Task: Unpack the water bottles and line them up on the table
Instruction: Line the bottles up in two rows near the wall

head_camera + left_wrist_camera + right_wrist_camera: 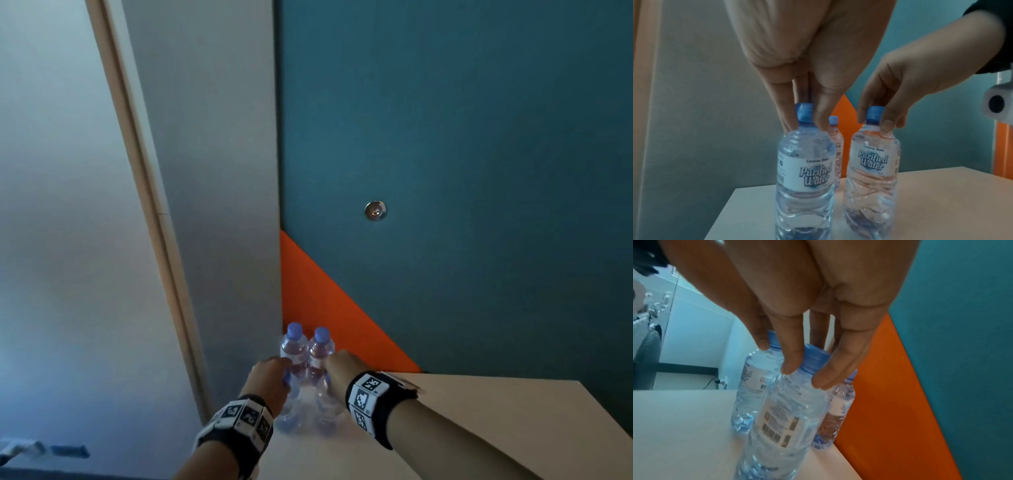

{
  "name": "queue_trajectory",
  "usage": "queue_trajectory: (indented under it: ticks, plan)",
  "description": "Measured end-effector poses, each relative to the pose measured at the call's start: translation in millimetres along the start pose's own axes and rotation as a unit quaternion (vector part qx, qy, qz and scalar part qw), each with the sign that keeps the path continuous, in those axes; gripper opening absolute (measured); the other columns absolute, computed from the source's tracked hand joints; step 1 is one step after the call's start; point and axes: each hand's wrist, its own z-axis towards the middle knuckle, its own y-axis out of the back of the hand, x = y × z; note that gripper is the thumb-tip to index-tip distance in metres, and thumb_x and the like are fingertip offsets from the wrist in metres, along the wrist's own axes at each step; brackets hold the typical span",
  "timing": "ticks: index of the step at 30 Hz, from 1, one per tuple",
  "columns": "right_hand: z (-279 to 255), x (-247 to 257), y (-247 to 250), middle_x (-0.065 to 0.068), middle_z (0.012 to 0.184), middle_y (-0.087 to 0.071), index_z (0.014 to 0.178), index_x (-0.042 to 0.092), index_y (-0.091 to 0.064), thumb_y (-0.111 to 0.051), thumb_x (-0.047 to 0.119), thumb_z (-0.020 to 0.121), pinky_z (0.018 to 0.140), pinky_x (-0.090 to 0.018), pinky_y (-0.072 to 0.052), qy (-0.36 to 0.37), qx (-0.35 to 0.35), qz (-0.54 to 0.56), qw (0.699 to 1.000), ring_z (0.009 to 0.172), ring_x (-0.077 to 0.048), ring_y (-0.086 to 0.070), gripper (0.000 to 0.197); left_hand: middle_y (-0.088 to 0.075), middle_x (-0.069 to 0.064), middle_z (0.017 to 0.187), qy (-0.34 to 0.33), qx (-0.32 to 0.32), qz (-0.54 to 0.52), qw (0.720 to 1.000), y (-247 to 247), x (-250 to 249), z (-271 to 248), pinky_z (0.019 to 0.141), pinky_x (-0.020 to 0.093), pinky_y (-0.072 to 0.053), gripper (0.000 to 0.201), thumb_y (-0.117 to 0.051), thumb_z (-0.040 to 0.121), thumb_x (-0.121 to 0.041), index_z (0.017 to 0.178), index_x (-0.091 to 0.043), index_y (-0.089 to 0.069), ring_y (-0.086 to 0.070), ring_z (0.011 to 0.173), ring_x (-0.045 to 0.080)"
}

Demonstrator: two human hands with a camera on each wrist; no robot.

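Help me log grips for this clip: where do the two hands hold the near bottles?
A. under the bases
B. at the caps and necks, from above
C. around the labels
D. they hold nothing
B: in the left wrist view the left hand pinches the cap of one bottle, and the right hand pinches the neck of the other bottle, both upright on the table.
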Motion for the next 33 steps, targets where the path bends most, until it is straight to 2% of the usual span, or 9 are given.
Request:
queue_trajectory:
  ticks: [3, 10, 13, 17, 20, 22, 26, 29, 33]
  plan:
    - [25, -1, -12, -0.021, 0.124, -0.058, 0.123, 0.005, -0.053, -0.051, 0.011, 0.091, 0.087, -0.037, -0.047, -0.006, -0.012, 0.008, 1.000, 0.112, -0.036, -0.057, 0.032, -0.066, 0.007, 0.115, -0.006, -0.005, -0.008, 1.000, -6, 5, 18, 0.092, 0.030, -0.046, 0.032, -0.055, 0.079, -0.008, 0.108, -0.018, -0.062, -0.060, 0.108, 0.026]
    - [55, -1, -19, -0.020, 0.124, -0.058, 0.122, 0.005, -0.054, -0.050, 0.012, 0.092, 0.089, -0.035, -0.046, 0.001, -0.039, 0.015, 0.999, 0.112, -0.033, -0.057, 0.031, -0.066, 0.006, 0.110, -0.010, -0.008, -0.025, 1.000, -16, 8, 45, 0.088, 0.030, -0.049, 0.028, -0.051, 0.082, -0.009, 0.107, -0.018, -0.059, -0.062, 0.100, 0.023]
    - [50, -2, -17, -0.017, 0.125, -0.056, 0.124, 0.008, -0.051, -0.051, 0.014, 0.091, 0.090, -0.034, -0.045, 0.018, -0.042, 0.026, 0.999, 0.113, -0.031, -0.056, 0.033, -0.061, 0.006, 0.119, -0.011, -0.019, -0.033, 0.999, -17, 10, 45, 0.092, 0.032, -0.048, 0.040, -0.056, 0.082, -0.010, 0.120, -0.021, -0.053, -0.060, 0.105, 0.024]
    - [1, -11, -5, -0.015, 0.123, -0.056, 0.127, 0.016, -0.042, -0.050, 0.016, 0.089, 0.088, -0.041, -0.049, 0.067, -0.064, 0.025, 0.995, 0.110, -0.035, -0.057, 0.038, -0.050, 0.012, 0.127, -0.040, -0.052, -0.072, 0.995, -6, 3, 14, 0.092, 0.039, -0.047, 0.065, -0.066, 0.074, -0.011, 0.132, -0.016, -0.038, -0.056, 0.108, 0.032]
    - [-68, -31, 6, -0.016, 0.125, -0.056, 0.123, 0.014, -0.050, -0.058, 0.015, 0.087, 0.092, -0.040, -0.047, 0.091, -0.028, 0.001, 0.995, 0.114, -0.036, -0.054, 0.037, -0.050, 0.020, 0.128, -0.080, -0.066, -0.068, 0.992, -6, -15, -42, 0.097, 0.044, -0.044, 0.066, -0.073, 0.071, -0.009, 0.129, -0.006, -0.042, -0.052, 0.113, 0.038]
    - [-124, -50, 12, -0.016, 0.130, -0.053, 0.127, 0.012, -0.049, -0.058, 0.019, 0.090, 0.096, -0.037, -0.042, 0.088, 0.016, -0.041, 0.995, 0.119, -0.033, -0.049, 0.039, -0.053, 0.016, 0.126, -0.111, -0.053, -0.091, 0.988, -11, -39, -97, 0.094, 0.041, -0.045, 0.057, -0.074, 0.073, -0.012, 0.124, -0.007, -0.048, -0.054, 0.109, 0.033]
    - [-243, -90, 14, -0.009, 0.128, -0.054, 0.129, 0.016, -0.048, -0.051, 0.025, 0.095, 0.091, -0.036, -0.042, 0.079, 0.087, -0.069, 0.991, 0.115, -0.026, -0.049, 0.035, -0.058, -0.005, 0.115, -0.167, 0.040, -0.177, 0.969, -23, -102, -224, 0.085, 0.027, -0.050, 0.043, -0.072, 0.077, -0.025, 0.116, -0.021, -0.054, -0.057, 0.098, 0.010]
    - [-327, -119, -2, -0.007, 0.120, -0.059, 0.123, 0.017, -0.052, -0.050, 0.027, 0.095, 0.088, -0.038, -0.048, 0.087, 0.133, -0.077, 0.984, 0.106, -0.025, -0.055, 0.030, -0.056, -0.020, 0.113, -0.212, 0.135, -0.203, 0.946, -40, -140, -312, 0.086, 0.010, -0.045, 0.038, -0.063, 0.077, -0.045, 0.112, -0.033, -0.052, -0.053, 0.100, -0.009]
    - [-410, -149, -33, -0.008, 0.125, -0.056, 0.127, 0.018, -0.049, -0.048, 0.031, 0.096, 0.092, -0.038, -0.044, 0.109, 0.183, -0.082, 0.974, 0.112, -0.026, -0.052, 0.034, -0.054, -0.025, 0.116, -0.232, 0.198, -0.160, 0.939, -78, -170, -398, 0.080, 0.011, -0.049, 0.045, -0.054, 0.073, -0.063, 0.112, -0.042, -0.050, -0.055, 0.098, -0.011]
